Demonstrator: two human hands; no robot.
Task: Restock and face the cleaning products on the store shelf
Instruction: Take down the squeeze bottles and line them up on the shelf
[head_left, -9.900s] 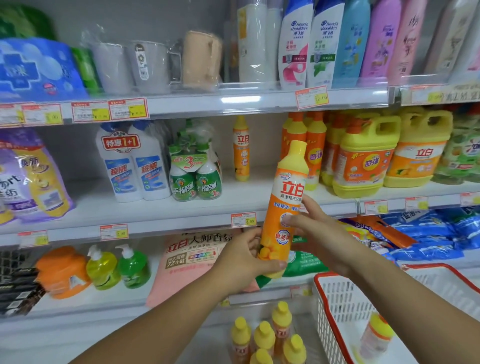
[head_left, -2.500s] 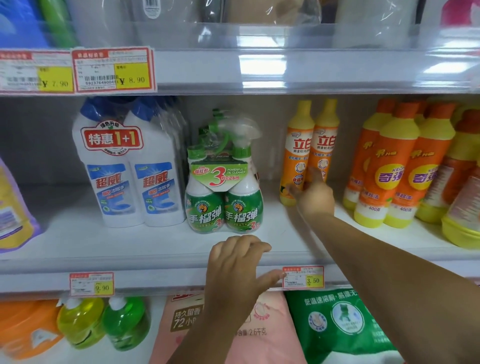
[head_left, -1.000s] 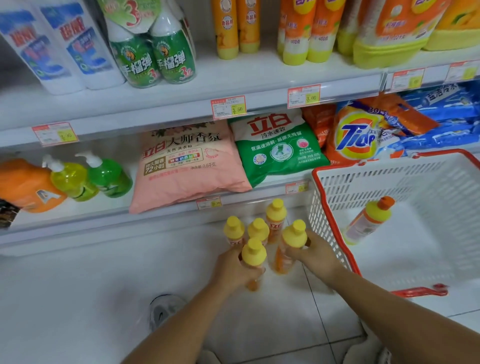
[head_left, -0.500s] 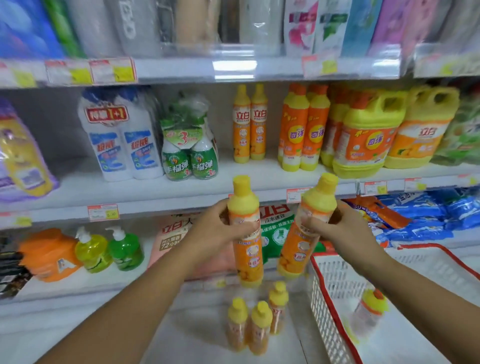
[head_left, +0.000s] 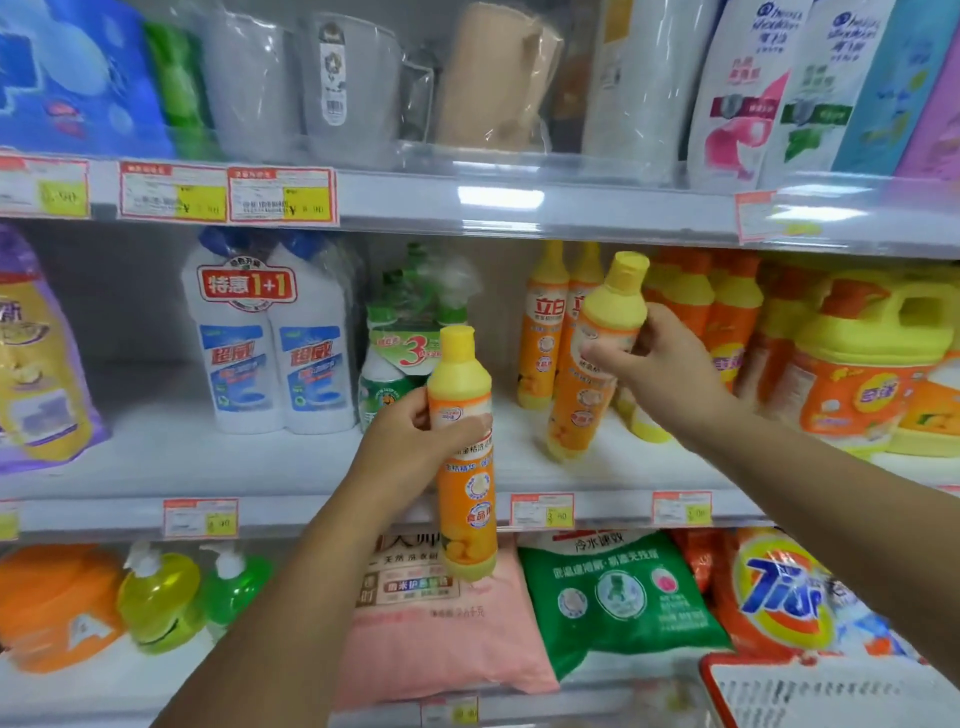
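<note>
The left hand (head_left: 410, 441) is wrapped round an upright orange bottle (head_left: 466, 499), held in front of the edge of the middle shelf (head_left: 291, 467). The right hand (head_left: 662, 366) grips a second bottle (head_left: 589, 384) near its yellow shoulder, tilted, base over that shelf, just before two matching bottles (head_left: 543, 332) standing at the back

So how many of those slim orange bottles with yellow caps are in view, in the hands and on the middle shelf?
Bottle in left hand: 1
Bottle in right hand: 1
Shelved bottles on middle shelf: 2
Total: 4
</note>
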